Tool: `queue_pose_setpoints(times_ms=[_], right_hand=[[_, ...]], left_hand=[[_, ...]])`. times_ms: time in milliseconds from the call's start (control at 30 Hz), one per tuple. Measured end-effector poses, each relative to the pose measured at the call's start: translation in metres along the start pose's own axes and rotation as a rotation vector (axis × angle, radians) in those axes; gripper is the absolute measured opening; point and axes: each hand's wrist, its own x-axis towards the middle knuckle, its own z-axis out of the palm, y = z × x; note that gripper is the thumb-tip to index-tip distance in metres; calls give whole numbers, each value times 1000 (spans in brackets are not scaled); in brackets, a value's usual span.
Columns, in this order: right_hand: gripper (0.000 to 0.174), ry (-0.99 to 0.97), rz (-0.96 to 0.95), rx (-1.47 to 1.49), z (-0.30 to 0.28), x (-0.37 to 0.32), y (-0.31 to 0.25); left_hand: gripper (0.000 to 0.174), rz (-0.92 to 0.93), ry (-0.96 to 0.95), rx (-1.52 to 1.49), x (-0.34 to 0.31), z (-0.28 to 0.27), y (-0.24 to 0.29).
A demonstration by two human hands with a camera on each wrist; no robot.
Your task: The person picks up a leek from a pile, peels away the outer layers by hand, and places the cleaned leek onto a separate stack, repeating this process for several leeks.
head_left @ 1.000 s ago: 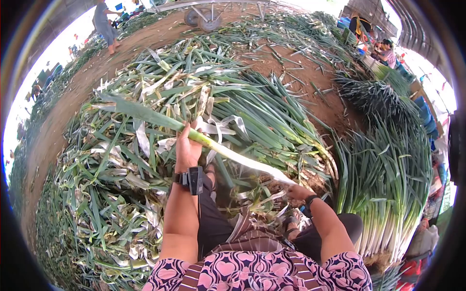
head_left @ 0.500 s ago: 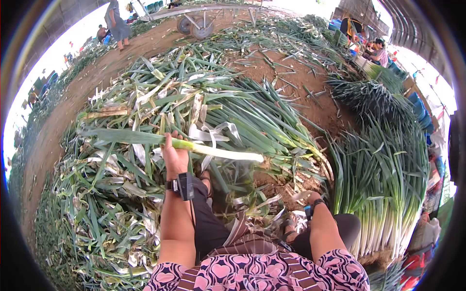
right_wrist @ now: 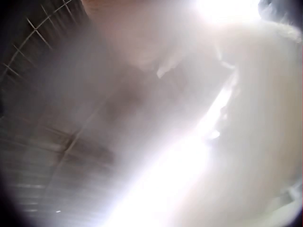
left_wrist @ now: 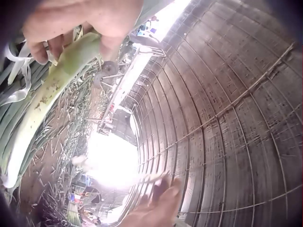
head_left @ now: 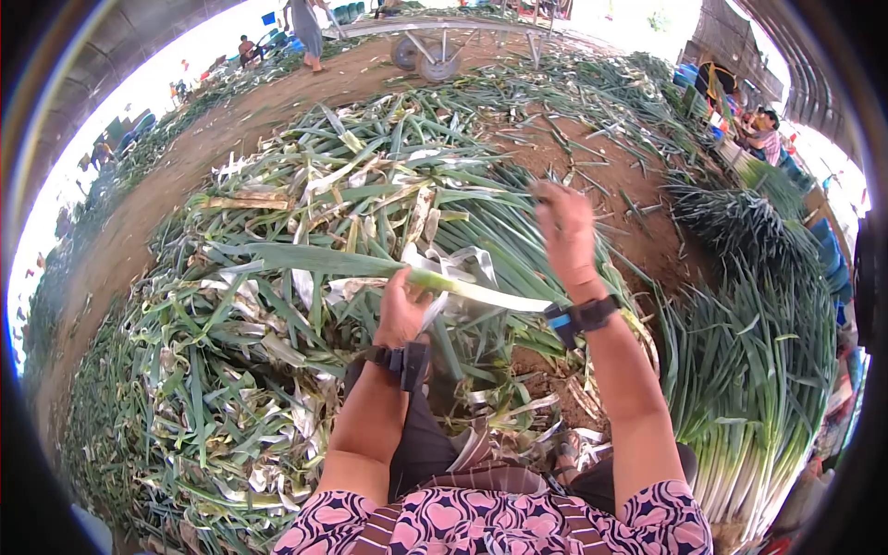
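Note:
A single leek, green leaf to the left and white stem to the right, lies across my left hand, which grips it at the green-white join. In the left wrist view the fingers curl over the leek, and its white end juts out free. My right hand is raised past the leek's white end, over the heap. A pale blurred streak shows at its fingertips in the left wrist view; I cannot tell whether the hand holds it. The right wrist view is mostly haze.
Loose leaves and peelings heap up on the left. Unpeeled leeks lie ahead, and cleaned leeks are stacked at the right. Bare soil, a wheeled cart and several people are farther back.
My right hand has risen from low beside the right knee, forward above the heap. The left hand keeps its grip on the leek. The view has turned slightly left.

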Motion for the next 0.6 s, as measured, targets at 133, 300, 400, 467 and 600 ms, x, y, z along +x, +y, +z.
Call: queue_pose_setpoints(times_ms=[133,300,400,467,600], right_hand=[[37,-289,-104,47,54,-42,-64],[35,-496,119,-23,78,-123,-64],[30,-425,63,-129,79,-131,-53],[30,-398,19,-144,76,-131,-49],[32,-441,-11,-172,69,-128,-45]], left_hand=[[21,82,-113,107,-14,9,-9],[22,130,-111,102,-7,10,-24],[28,169,-85,76,0,13,-35],[31,179,-80,77,-5,19,-39],[26,85,-137,220,-7,19,-43]])
